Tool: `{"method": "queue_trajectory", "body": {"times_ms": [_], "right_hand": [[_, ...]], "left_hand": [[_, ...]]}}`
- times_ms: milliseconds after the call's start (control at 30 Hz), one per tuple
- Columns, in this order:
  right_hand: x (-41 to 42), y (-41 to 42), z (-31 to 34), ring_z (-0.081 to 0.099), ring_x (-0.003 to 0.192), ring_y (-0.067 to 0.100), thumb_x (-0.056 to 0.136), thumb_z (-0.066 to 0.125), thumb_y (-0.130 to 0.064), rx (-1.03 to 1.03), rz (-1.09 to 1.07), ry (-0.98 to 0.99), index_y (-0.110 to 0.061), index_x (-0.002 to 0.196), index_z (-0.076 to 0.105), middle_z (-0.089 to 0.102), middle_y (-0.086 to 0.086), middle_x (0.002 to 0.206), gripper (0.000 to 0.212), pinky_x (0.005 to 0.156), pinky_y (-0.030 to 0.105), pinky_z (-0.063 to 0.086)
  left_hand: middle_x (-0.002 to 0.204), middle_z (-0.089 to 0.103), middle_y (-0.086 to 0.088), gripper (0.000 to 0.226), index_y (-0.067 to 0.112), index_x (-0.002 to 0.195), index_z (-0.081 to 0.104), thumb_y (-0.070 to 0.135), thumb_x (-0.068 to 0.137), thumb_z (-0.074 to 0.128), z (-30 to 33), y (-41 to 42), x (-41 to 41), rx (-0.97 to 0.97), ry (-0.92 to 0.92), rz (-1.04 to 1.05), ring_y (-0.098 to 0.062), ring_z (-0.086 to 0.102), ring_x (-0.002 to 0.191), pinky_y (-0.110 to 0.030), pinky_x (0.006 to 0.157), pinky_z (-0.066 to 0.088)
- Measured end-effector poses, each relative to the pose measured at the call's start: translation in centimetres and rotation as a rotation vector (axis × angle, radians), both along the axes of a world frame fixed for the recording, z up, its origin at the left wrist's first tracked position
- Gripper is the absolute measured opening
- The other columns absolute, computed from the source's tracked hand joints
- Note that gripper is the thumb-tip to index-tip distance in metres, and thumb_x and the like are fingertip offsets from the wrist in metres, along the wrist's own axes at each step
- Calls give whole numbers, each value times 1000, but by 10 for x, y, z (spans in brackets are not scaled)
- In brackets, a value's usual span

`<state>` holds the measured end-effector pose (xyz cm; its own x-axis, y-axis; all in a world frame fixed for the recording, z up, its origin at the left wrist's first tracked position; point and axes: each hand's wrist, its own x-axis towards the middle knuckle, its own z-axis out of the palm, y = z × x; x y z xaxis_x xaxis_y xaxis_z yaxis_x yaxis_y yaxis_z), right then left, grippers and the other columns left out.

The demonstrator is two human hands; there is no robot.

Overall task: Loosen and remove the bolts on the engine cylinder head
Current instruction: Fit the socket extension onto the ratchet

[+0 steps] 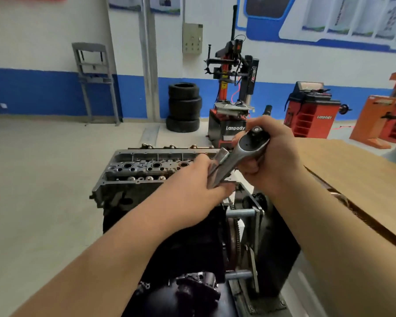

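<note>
ratchet wrench [242,154]: chrome, held up in the air in front of the person, tilted with its round head up and to the right and its handle running down to the left, above the near right end of the cylinder head
right hand [272,154]: fingers curled around the head of the ratchet wrench, thumb up beside the drive
left hand [192,186]: fingers wrapped around the lower handle of the ratchet wrench; a squared metal piece [223,156] sticks up beside the handle just above the fingers, what it is cannot be told
cylinder head [146,170]: grey aluminium, on top of the dark engine block [188,243], straight ahead and below both hands; its open top shows round bores and small shiny parts, and the right end is hidden behind the left hand
bolts: too small and blurred to pick out among the parts on the cylinder head
engine stand [256,225]: grey steel frame with bars, holding the engine block at its right side; a toothed ring and chain show between them
worktop [352,179]: wood-coloured, to the right of the engine, beyond the right forearm
background: stack of black tyres [184,107] by the blue-and-white wall, a tyre changer [233,88] marked Lanpody, a red wheel balancer [311,110] further right
</note>
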<state>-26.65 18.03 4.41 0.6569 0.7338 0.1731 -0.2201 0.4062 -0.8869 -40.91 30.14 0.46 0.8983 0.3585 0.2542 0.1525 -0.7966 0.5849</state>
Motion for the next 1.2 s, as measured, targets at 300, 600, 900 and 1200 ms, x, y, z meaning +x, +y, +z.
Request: {"method": "queue_trajectory", "body": {"times_ms": [300, 600, 900, 1200], "right_hand": [[-96, -53, -77, 39, 34, 15, 89, 65, -31, -303, 5, 149, -10, 70, 59, 63, 9, 66, 29, 33, 19, 26], [-123, -78, -141, 56, 45, 22, 95, 62, -43, -318, 125, 104, -7, 69, 70, 63, 11, 61, 45, 40, 24, 38], [-80, -63, -222, 64, 70, 10, 107, 56, -32, -456, -387, -157, -18, 89, 71, 76, 0, 81, 27, 66, 30, 50], [-59, -7, -243, 59, 65, 7, 100, 57, -44, -653, -156, -410, -29, 92, 72, 66, -8, 70, 23, 64, 32, 49]], "left_hand": [[67, 55, 2, 47, 17, 100, 53, 59, 91, 71, -85, -60, -102, -864, 72, -287, -20, 50, 48, -33, 54, 45], [83, 65, -15, 37, 6, 123, 54, 34, 103, 65, -145, -96, -117, -1434, -13, -451, -14, 48, 40, -31, 52, 49], [88, 70, -15, 38, 10, 121, 55, 24, 92, 75, -245, -61, -63, -1582, -192, -132, -13, 45, 43, -29, 46, 43], [79, 64, -17, 40, 11, 116, 60, 43, 94, 69, -289, -25, -46, -1369, -116, -36, -20, 44, 47, -31, 50, 40]]}}
